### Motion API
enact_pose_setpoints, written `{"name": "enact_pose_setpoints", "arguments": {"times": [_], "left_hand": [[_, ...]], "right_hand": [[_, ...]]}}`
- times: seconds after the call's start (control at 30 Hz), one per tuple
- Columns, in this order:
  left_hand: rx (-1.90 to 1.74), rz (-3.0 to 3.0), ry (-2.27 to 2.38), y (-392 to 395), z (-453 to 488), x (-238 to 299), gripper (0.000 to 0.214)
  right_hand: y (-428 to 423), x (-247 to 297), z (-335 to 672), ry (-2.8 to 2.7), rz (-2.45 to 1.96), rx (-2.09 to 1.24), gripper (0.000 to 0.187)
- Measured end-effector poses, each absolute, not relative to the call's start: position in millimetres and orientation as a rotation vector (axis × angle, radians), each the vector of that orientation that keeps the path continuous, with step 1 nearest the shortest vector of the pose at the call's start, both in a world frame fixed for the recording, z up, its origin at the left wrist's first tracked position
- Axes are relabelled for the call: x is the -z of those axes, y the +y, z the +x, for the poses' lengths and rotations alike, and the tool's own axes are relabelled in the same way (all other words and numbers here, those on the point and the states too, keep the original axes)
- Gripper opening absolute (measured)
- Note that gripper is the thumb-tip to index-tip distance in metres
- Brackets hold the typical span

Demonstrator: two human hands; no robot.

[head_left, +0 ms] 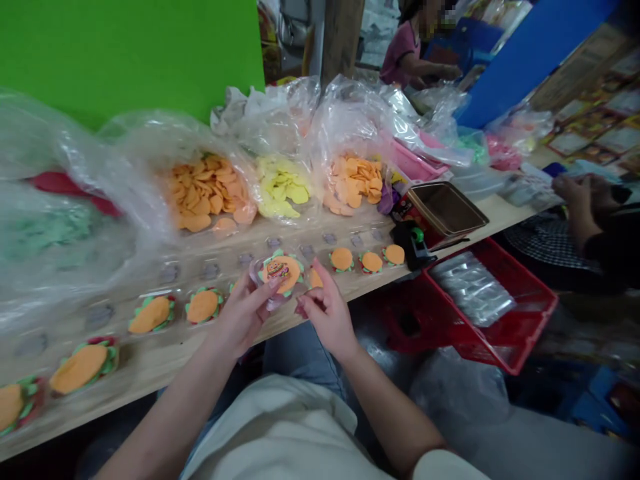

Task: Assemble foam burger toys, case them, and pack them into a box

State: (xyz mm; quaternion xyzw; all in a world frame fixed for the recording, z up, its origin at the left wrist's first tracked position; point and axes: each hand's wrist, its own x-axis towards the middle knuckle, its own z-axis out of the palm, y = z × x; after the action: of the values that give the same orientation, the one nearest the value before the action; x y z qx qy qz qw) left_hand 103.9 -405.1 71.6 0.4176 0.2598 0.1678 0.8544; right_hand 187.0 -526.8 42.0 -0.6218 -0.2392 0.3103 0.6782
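My left hand [244, 312] is closed on a clear plastic shell pack with a toy burger [285, 277] in it. A small label with a burger picture shows on top, close to my left thumb. My right hand [331, 319] is just right of the pack, thumb and index finger apart, with nothing visible between them. Along the front of the wooden table [135, 380] lies a row of open packs, each with an orange-topped toy burger, such as this burger [204, 305] to the left and another burger [342, 259] to the right.
Behind the row stand plastic bags of orange pieces [205, 190], yellow pieces [283, 183] and green pieces [55, 230]. A black tape dispenser [413, 245] and an open tin [445, 207] stand at right. Below is a red crate [537, 313]. Co-workers' hands [583, 197] show at far right.
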Motion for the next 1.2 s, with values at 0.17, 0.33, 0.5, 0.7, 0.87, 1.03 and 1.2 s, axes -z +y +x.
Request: {"name": "enact_pose_setpoints", "arguments": {"times": [0.17,0.33,0.5,0.7,0.87,1.03,1.2], "left_hand": [[-0.367,0.855,0.527,-397,86,-71,0.042],[-0.370,0.870,0.517,-391,73,-74,0.044],[-0.409,0.822,0.520,-386,69,-76,0.042],[-0.438,0.801,0.530,-376,67,-78,0.042],[-0.430,0.775,0.552,-377,66,-75,0.043],[-0.430,0.769,0.546,-379,63,-75,0.045],[-0.439,0.791,0.530,-379,63,-75,0.045]], "right_hand": [[-514,-49,165,-0.497,-1.384,-0.702,0.065],[-512,-51,151,-0.452,-1.353,-0.754,0.067],[-509,-44,145,-0.418,-1.349,-0.821,0.067],[-509,-59,141,-0.537,-1.367,-0.728,0.062],[-500,-63,141,-0.663,-1.374,-0.648,0.059],[-493,-51,144,-0.621,-1.416,-0.672,0.059],[-491,-47,148,-0.626,-1.402,-0.716,0.059]]}}
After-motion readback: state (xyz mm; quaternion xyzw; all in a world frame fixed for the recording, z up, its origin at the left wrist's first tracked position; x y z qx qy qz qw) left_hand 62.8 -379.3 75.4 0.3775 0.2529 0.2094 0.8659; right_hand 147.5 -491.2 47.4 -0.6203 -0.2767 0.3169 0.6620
